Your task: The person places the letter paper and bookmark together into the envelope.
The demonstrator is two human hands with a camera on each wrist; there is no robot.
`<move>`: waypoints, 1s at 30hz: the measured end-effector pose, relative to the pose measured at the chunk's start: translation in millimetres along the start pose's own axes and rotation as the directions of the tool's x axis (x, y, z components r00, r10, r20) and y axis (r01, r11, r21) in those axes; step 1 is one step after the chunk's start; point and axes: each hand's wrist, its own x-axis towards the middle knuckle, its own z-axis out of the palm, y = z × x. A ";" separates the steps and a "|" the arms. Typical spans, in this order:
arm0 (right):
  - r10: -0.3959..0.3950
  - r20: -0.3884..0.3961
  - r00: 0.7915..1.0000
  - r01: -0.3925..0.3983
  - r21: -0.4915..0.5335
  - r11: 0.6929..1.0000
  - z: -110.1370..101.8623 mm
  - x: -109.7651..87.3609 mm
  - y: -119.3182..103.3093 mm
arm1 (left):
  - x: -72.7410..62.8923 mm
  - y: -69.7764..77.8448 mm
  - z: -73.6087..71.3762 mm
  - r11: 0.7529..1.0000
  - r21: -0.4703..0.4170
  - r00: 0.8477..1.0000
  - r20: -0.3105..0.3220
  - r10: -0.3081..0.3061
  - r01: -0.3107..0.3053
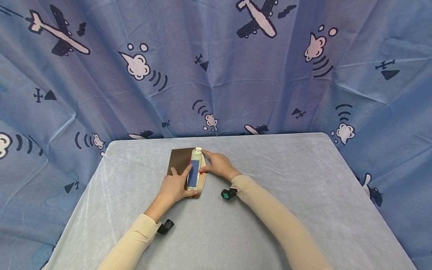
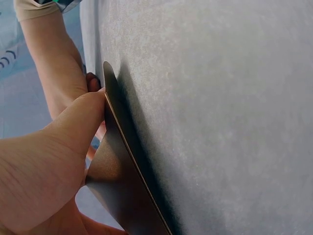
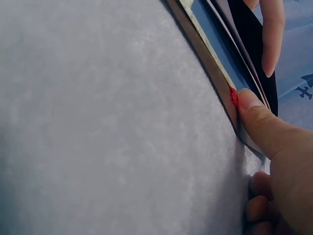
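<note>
A flat brown folder [image 1: 180,159] lies on the table, with a narrow pale-patterned card bearing a blue panel [image 1: 193,173] along its right side. My left hand [image 1: 173,186] rests on these from the left: its fingers spread over the folder and the card's left edge, its thumb touches the lower edge. From the right, my right hand [image 1: 219,165] pinches the card's edge between thumb and index finger, the index near the top corner. A small red tassel-like piece [image 3: 234,97] shows beside the right thumb. The right hand's remaining fingers are curled near the tabletop.
The table [image 1: 290,202] is covered with a light grey cloth. A blue curtain [image 1: 216,71] with printed planes hangs behind its far edge. Dark wrist cameras sit at both cuffs.
</note>
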 end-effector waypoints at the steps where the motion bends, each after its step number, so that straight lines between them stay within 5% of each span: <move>1: 0.002 0.003 1.000 -0.001 -0.002 1.000 -0.4 0.3 -0.2 | 0.1 -0.2 0.1 1.000 0.004 1.000 0.001 0.000 0.000; 30: -0.003 0.021 1.000 0.004 -0.064 0.998 3.9 7.8 -6.8 | 1.2 0.0 3.0 1.000 -0.005 1.000 -0.019 0.011 -0.011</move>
